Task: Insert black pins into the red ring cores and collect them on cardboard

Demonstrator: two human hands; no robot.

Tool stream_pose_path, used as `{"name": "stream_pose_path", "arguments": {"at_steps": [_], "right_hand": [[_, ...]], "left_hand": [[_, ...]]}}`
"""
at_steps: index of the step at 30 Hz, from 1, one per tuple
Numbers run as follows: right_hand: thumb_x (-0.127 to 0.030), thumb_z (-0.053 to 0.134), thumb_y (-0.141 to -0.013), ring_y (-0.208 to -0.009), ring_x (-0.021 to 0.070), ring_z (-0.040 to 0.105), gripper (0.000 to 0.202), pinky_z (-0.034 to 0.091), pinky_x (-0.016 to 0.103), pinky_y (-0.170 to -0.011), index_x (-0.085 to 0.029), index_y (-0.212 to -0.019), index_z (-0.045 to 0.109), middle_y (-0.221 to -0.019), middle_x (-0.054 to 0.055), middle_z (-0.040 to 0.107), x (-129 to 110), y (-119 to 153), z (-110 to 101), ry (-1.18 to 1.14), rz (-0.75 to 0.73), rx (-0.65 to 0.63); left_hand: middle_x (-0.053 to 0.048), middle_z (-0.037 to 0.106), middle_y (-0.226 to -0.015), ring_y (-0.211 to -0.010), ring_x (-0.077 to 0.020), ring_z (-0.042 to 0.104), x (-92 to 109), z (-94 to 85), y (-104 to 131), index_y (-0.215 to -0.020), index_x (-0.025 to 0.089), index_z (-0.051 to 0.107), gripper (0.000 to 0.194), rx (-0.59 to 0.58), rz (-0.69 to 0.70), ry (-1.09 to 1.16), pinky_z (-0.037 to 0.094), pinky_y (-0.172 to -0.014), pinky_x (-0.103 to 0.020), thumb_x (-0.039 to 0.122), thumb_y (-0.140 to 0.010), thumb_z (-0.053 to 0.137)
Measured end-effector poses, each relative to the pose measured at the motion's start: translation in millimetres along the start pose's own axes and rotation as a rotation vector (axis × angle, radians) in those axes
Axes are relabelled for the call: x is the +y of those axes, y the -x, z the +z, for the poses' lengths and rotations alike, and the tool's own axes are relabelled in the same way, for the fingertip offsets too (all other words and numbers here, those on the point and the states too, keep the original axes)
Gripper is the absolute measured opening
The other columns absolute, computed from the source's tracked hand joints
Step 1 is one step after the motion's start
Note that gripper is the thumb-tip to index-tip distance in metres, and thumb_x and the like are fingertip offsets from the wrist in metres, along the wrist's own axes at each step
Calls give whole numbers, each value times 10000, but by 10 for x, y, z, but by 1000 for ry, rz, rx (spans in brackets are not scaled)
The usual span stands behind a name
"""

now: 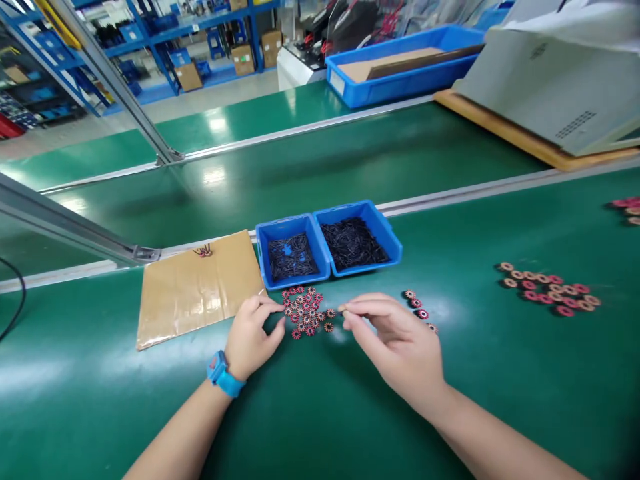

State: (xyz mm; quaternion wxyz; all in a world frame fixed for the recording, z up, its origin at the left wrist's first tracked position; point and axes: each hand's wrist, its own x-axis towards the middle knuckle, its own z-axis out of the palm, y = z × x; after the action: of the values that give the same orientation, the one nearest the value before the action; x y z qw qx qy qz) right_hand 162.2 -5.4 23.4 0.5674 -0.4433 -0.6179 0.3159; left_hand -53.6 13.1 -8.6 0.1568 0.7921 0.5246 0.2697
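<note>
A cluster of small toothed rings, red and copper-coloured like little wound motor cores, lies on the green work surface. At its left edge is my left hand, thumb and index finger apart, the fingertips beside the outermost rings. A blue band with a square face circles that wrist. My right hand is just right of the cluster, thumb and index finger pinched together. Something small and brownish shows at those fingertips, too small to name. To the right of this hand, a short row of similar rings is partly hidden behind it.
Two blue bins hold thin dark pieces behind the cluster. A brown cardboard sheet lies left, with a small wired part on it. More rings lie right. Behind are a metal rail, a blue tray and a grey casing.
</note>
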Motion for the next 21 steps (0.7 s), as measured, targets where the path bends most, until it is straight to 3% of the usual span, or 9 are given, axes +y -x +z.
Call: {"name": "stream_pose_path", "arguments": {"at_steps": [13,15,18,21], "right_hand": [[-96,564,-770,-704,133,636,135,536,281,-647,-205,-802,637,-743,31,670,-81,-51,72,51,-62,27],[-113,558,-769,-684,130,628,124,533,277,-632,-201,-798,640,-722,29,662,-77,-64,83,53,-83,37],[-112,543,-762,-649,121,606,144,526,261,-593,-183,-810,659,-707,31,634,-49,-81,91,35,-85,44],[-131,541,-761,-608,99,587,159,516,235,-550,-171,-813,685,-727,31,608,-5,-88,95,-22,42,-55]], "left_hand": [[-78,670,-834,-779,-223,626,5,41,-64,-837,200,671,212,42,-48,-7,507,-764,-394,382,-740,621],[-70,681,-817,-736,-219,625,13,26,-45,-834,208,675,250,52,-118,31,517,-727,-384,428,-728,621],[-55,699,-842,-732,-208,641,90,-10,11,-936,216,663,304,77,-286,152,529,-738,-373,434,-729,623],[-50,707,-893,-774,-192,661,260,-24,39,-933,212,660,271,70,-340,434,544,-781,-350,377,-719,650]]}}
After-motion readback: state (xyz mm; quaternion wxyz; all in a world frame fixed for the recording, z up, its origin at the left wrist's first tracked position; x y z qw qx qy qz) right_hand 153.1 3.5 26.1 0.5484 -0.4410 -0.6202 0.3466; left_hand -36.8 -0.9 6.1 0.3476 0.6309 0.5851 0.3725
